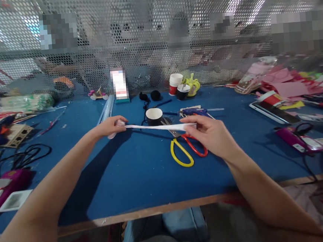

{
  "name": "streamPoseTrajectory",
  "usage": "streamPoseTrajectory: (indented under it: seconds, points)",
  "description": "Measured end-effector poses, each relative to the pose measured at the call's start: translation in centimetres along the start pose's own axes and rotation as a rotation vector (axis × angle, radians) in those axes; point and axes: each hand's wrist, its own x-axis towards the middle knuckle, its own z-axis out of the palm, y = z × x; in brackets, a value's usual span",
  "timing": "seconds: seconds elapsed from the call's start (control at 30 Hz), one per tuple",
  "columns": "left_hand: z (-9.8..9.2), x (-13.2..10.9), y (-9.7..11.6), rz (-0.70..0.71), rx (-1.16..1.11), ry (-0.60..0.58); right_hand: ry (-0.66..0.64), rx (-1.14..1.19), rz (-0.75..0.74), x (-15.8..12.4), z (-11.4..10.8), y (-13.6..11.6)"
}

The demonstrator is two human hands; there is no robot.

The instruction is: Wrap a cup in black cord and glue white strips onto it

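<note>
A long white strip (159, 127) is stretched level above the blue table between my two hands. My left hand (113, 126) is closed on its left end, with a small whitish bundle in the fingers. At the other end my right hand (207, 130) pinches the wider part of the strip. Scissors (182, 153) with one yellow and one red handle lie under and beside my right hand, their blades partly hidden by the strip. Just behind the strip stands a black paper cup (154, 116) with a white inside.
A blue glue gun (196, 111) lies behind my right hand. Stacked cups (176, 83), black yarn balls (155, 95) and a phone (118, 85) stand along the mesh panel. Purple devices (302, 139) with cords sit at both sides. The table edge (157, 210) runs in front.
</note>
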Motion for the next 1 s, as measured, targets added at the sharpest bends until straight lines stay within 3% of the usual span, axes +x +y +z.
streamPoseTrajectory:
  seconds: [0.1,0.17,0.23,0.3,0.4,0.47,0.53,0.6,0.67,0.77,0.87,1.0]
  points:
    - [-0.9,-0.5,-0.3,-0.104,-0.380,-0.060,0.127,-0.189,-0.126,0.1,-1.3,0.4]
    - [-1.3,-0.8,-0.6,-0.133,-0.470,-0.044,0.180,-0.283,-0.192,0.1,-1.8,0.8]
    - [-1.7,-0.8,-0.7,-0.132,-0.414,-0.037,0.205,-0.302,-0.230,0.1,-1.8,0.9]
    - [-1.9,-0.7,0.2,-0.119,-0.200,-0.033,0.214,-0.265,-0.259,0.3,-1.4,0.8]
    - [-1.6,-0.9,3.7,-0.073,0.273,0.137,0.186,-0.175,-0.330,0.6,-0.4,0.2]
    - [-0.8,-1.2,7.3,0.107,0.312,0.268,0.154,-0.124,-0.381,0.9,0.3,-0.5]
    - [0.5,-1.5,10.9,0.326,0.067,0.278,0.134,-0.101,-0.419,1.2,0.9,-1.1]
    - [2.0,-1.5,13.8,0.451,-0.256,0.152,0.127,-0.095,-0.450,1.4,1.3,-1.5]
    - [3.3,-1.1,15.3,0.499,-0.463,0.030,0.116,-0.081,-0.474,1.4,1.5,-1.6]
    - [4.4,-0.4,15.6,0.530,-0.580,0.056,0.099,-0.028,-0.465,1.3,1.6,-1.3]
    - [4.5,-0.3,14.8,0.458,-0.636,0.051,0.069,0.062,-0.387,1.0,1.8,-0.7]
    - [4.6,-0.7,13.8,0.404,-0.493,0.223,-0.063,0.320,-0.098,1.4,2.6,0.2]
